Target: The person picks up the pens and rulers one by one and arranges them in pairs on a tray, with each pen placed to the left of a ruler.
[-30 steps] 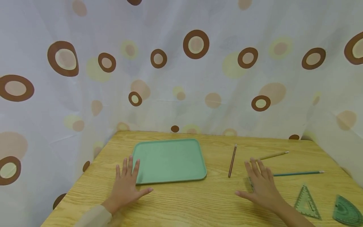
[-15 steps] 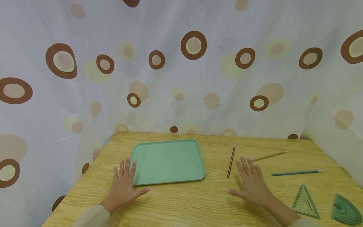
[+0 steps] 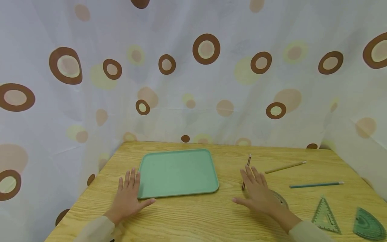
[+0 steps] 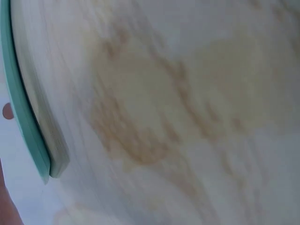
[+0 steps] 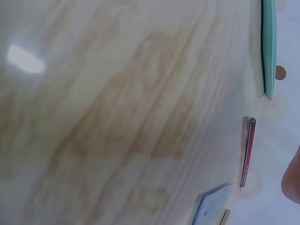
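Note:
My left hand [image 3: 126, 197] is spread flat, fingers straight, over the near left corner of a mint-green tray [image 3: 178, 173]. It holds nothing. My right hand [image 3: 257, 195], also spread and holding nothing, overlaps the lower part of a dark red pencil [image 3: 249, 160] in the head view. A clear, round-edged protractor [image 3: 281, 199] shows partly from behind that hand; the rest is hidden. In the right wrist view the red pencil [image 5: 248, 152] lies beyond the tray's end [image 5: 269, 51]. Only a sliver of the left hand [image 4: 6, 208] shows in the left wrist view.
On the wooden table [image 3: 193, 218] to the right lie a yellowish pencil [image 3: 285, 167], a teal pencil [image 3: 315, 185], a green set square [image 3: 326, 216] and a green protractor-like piece [image 3: 369, 224]. A white curtain [image 3: 193, 84] with brown circles encloses the table's back and sides.
My right hand has moved left, now overlapping the dark red pencil and uncovering the yellowish and teal pencils and part of the clear protractor. My left hand has shifted slightly left.

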Demonstrator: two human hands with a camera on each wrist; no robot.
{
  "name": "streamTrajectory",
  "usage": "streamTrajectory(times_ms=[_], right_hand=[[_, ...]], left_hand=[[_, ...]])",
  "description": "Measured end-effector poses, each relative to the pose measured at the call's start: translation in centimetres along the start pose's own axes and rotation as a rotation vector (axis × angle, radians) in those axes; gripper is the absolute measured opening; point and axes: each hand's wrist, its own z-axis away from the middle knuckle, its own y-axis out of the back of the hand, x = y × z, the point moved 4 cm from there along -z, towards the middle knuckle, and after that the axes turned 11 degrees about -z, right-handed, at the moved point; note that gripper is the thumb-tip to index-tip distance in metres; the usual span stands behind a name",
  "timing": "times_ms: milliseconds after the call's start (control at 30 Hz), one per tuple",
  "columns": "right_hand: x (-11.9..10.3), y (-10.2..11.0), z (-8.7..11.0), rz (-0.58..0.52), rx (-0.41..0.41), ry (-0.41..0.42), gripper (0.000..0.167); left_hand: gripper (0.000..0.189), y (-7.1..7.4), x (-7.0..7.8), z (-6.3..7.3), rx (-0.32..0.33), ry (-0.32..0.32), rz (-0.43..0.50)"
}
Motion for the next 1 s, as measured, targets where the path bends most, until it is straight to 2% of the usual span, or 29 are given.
streamTrajectory(times_ms=[300,567,767,1000], right_hand=[[-0.6,-1.1,-1.7,-0.038,-0.025,0.018,0.101],[-1.4,-2.0,-3.3,-0.033,-0.025,0.025,0.101],[-2.0,-2.8,-4.4,-0.056,-0.012,0.066,0.104],[-2.0,-3.8,-5.6,0.016,-0.088,0.012,0.105]], left_hand=[[0.111,-0.2,-0.8,-0.1,-0.048,0.009,0.078],[0.108,-0.2,-1.0,-0.1,-0.048,0.009,0.070],[0.107,-0.5,-1.2,-0.2,-0.065,0.012,0.078],[0.106,-0.8,-1.5,-0.3,-0.096,0.014,0.092]])
